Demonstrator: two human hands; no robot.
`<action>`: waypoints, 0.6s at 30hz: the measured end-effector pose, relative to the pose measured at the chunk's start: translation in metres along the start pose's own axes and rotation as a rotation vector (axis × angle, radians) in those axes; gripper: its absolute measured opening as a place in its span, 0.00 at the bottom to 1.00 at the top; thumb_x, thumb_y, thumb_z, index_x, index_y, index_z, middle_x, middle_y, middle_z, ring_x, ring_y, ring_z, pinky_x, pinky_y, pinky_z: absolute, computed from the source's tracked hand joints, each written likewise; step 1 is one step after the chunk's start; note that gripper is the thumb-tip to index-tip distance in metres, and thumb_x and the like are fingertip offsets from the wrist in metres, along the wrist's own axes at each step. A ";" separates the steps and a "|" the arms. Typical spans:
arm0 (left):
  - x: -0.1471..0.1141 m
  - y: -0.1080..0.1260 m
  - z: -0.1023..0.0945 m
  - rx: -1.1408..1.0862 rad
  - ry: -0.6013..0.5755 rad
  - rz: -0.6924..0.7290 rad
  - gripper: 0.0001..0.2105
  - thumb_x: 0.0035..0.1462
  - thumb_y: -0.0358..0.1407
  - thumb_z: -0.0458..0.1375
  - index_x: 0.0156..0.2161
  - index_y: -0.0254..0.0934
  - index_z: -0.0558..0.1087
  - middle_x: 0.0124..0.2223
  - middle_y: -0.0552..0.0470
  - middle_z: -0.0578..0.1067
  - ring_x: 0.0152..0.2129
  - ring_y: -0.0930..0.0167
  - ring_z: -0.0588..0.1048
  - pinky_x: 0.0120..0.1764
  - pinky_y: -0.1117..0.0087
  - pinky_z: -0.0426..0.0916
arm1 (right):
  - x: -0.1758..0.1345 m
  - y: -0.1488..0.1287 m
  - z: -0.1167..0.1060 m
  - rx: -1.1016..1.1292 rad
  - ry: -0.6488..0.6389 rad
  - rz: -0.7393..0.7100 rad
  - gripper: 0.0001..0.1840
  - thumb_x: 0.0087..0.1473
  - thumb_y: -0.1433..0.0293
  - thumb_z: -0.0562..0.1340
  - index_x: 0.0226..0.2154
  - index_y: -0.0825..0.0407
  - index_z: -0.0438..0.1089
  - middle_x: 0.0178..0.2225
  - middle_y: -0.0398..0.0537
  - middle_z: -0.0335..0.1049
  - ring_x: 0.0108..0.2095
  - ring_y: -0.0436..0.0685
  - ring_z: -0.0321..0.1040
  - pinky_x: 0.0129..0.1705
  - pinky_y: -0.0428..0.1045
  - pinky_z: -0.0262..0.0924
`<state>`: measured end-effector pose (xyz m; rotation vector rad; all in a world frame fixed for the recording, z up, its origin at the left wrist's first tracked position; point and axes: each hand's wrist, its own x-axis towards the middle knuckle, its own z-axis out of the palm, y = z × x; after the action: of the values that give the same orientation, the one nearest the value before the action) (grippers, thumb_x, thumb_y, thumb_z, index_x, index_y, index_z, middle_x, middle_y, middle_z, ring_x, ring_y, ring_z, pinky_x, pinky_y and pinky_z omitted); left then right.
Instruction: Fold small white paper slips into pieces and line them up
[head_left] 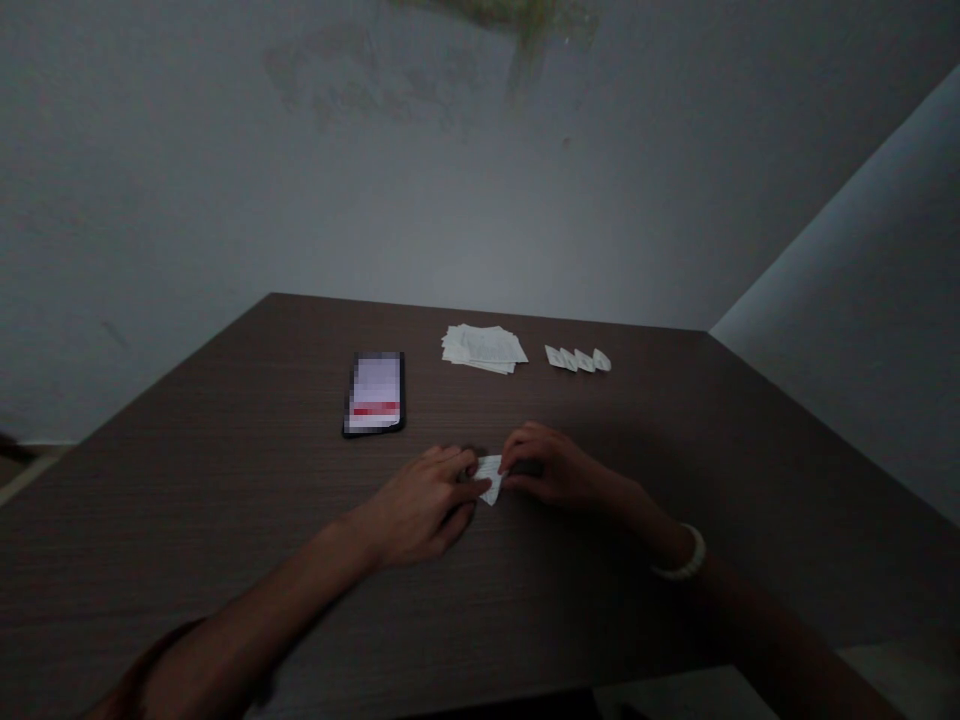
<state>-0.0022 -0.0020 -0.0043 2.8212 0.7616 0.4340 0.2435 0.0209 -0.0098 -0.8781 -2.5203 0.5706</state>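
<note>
A small piece of white printed paper (pixel 491 480), seemingly folded, lies on the table between my two hands. My left hand (pixel 431 505) presses on its left side, with the index finger laid across the paper and the thumb tucked lower. From the right, my right hand (pixel 551 467) pinches the paper's edge between thumb and fingertips. A white bracelet (pixel 694 555) circles my right wrist. Part of the paper is hidden beneath my left fingers.
Toward the back of the brown table (pixel 225 480) lies a loose stack of white printed papers (pixel 484 345). Right of it, several small folded papers (pixel 577 359) overlap in a row. A phone (pixel 375 393) with a lit, blurred screen lies left. Behind stands a grey wall (pixel 420 220).
</note>
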 end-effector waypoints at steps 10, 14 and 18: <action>-0.001 -0.002 -0.003 -0.016 -0.028 -0.004 0.10 0.57 0.30 0.54 0.39 0.40 0.77 0.43 0.48 0.70 0.40 0.63 0.68 0.44 0.59 0.60 | 0.010 0.011 0.004 0.013 0.005 -0.020 0.07 0.54 0.65 0.65 0.33 0.53 0.72 0.36 0.48 0.69 0.39 0.54 0.64 0.43 0.51 0.57; -0.002 0.000 -0.005 -0.017 -0.025 0.001 0.10 0.55 0.29 0.55 0.39 0.40 0.77 0.42 0.47 0.71 0.40 0.63 0.68 0.43 0.61 0.60 | 0.012 0.012 0.007 0.008 0.030 0.005 0.07 0.52 0.66 0.66 0.31 0.54 0.71 0.35 0.48 0.68 0.38 0.55 0.63 0.43 0.51 0.57; -0.001 0.001 -0.007 -0.008 -0.020 0.008 0.09 0.56 0.30 0.54 0.38 0.40 0.77 0.40 0.48 0.71 0.39 0.63 0.68 0.43 0.61 0.60 | 0.012 0.007 0.006 -0.024 0.044 0.051 0.06 0.52 0.67 0.66 0.30 0.53 0.70 0.36 0.48 0.67 0.39 0.55 0.62 0.42 0.51 0.57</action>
<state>-0.0045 -0.0030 0.0024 2.8178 0.7432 0.4087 0.2347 0.0322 -0.0151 -0.9561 -2.4760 0.5328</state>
